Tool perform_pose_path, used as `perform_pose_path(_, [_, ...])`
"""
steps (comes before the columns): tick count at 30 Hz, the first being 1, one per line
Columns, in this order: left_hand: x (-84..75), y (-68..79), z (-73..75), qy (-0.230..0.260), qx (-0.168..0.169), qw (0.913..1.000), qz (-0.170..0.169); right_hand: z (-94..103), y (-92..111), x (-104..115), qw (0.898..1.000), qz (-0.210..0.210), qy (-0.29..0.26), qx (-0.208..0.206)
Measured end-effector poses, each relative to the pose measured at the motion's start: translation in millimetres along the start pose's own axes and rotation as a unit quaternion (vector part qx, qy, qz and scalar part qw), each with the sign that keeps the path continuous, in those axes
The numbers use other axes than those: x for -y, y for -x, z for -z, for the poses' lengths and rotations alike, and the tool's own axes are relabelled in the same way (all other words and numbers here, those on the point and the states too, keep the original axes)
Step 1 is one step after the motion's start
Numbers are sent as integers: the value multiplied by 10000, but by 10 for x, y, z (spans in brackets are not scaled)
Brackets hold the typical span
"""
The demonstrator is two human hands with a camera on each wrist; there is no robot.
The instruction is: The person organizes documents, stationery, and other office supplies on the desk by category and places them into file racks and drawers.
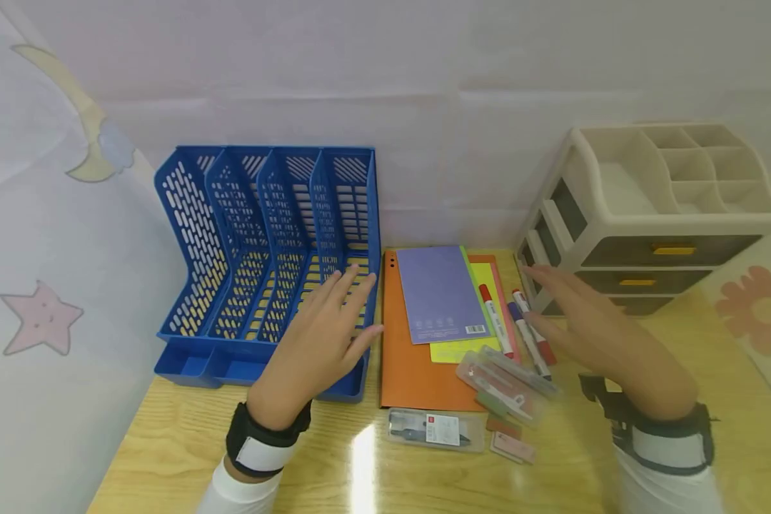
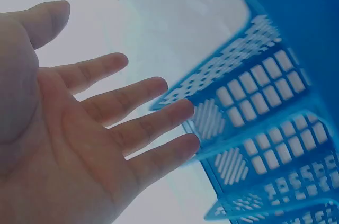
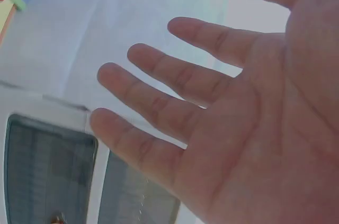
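My left hand, fingers spread and holding nothing, hovers over the right front part of a blue file rack. Its bare palm shows in the left wrist view. On the other side, my right hand extends leftward with straight fingers and nothing in it, beside several markers. Between the hands, a purple notebook lies over a yellow one on an orange folder. Clear plastic cases overlap the folder's lower right corner. In front lies a clear pen case with a white label.
A white desk organizer with dark drawers and yellow handles stands at the back right. Small eraser-like blocks lie near the pen case. A pale cloth hangs behind the wooden table.
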State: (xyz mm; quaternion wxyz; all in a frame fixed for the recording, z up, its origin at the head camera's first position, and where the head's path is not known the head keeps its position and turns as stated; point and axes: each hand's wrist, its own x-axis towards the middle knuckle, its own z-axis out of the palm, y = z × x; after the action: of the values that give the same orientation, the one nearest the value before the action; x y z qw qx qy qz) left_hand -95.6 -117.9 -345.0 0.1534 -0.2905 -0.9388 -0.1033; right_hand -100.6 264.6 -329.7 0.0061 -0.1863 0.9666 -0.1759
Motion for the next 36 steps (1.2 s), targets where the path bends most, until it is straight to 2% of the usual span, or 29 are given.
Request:
perform_pose_path(5, [-132, -129, 8, 259, -43, 9996, -31, -1, -135, 23, 9999, -77, -143, 56])
perform_pose_path(11, [-231, -241, -87, 348, -61, 9993, -113, -16, -216, 54, 9990, 101, -427, -58])
perform_pose_path(18, [-362, -379, -185, 369, 136, 9992, -8, -191, -395, 93, 9942, -52, -963, 482])
perform_pose_path(23, [-453, -459, -317, 218, 119, 9993, -286, -411, -502, 103, 9920, 125, -999, 767])
perform_pose_path(26, [-498, -483, -401, 233, 316, 9986, -364, -524, -564, 124, 9905, 227, -982, 932])
perform_pose_path(31, [-566, -502, -484, 290, 823, 9959, -218, -640, -627, 160, 9882, 161, -934, 1203])
perform_pose_path(36, [-598, -517, -556, 202, 957, 9948, -298, -704, -660, 137, 9887, 133, -865, 1217])
